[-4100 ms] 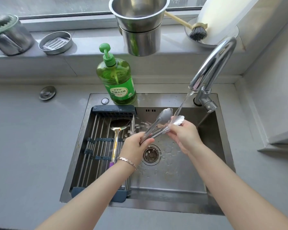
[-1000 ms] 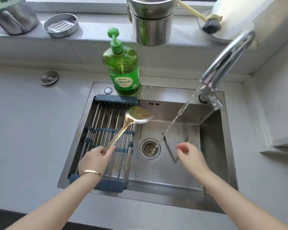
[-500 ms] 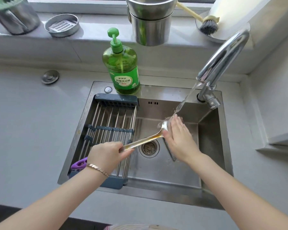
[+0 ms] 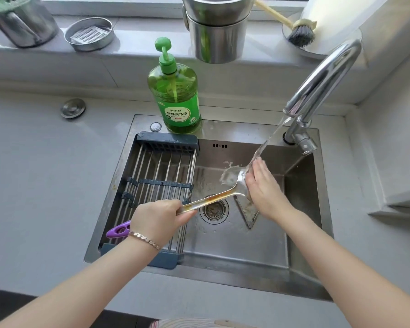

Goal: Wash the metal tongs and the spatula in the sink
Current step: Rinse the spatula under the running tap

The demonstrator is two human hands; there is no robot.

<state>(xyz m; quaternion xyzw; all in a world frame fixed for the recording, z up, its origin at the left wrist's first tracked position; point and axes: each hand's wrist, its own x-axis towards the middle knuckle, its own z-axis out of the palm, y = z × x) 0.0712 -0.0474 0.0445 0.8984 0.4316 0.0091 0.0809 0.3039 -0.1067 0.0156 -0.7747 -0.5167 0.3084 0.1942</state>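
Observation:
My left hand (image 4: pixel 157 220) grips the handle of the metal spatula (image 4: pixel 213 198), whose purple handle end sticks out behind my wrist. The spatula's blade is up under the running water from the faucet (image 4: pixel 322 84). With straight fingers, my right hand (image 4: pixel 262 188) presses against the blade, and water splashes off it. The metal tongs (image 4: pixel 249 217) lie open in a V on the bottom of the steel sink (image 4: pixel 234 242), partly hidden under my right hand.
A roll-up drying rack (image 4: pixel 156 183) covers the sink's left part. A green dish soap bottle (image 4: pixel 175 95) stands on the sink's back rim. Steel pots, a small strainer dish (image 4: pixel 89 34) and a dish brush (image 4: pixel 298 31) sit on the window ledge. A drain stopper (image 4: pixel 72 108) lies on the counter.
The tongs were put down in the sink and my left hand took the spatula off the rack. Over the last half second my right hand keeps rubbing the blade under the water.

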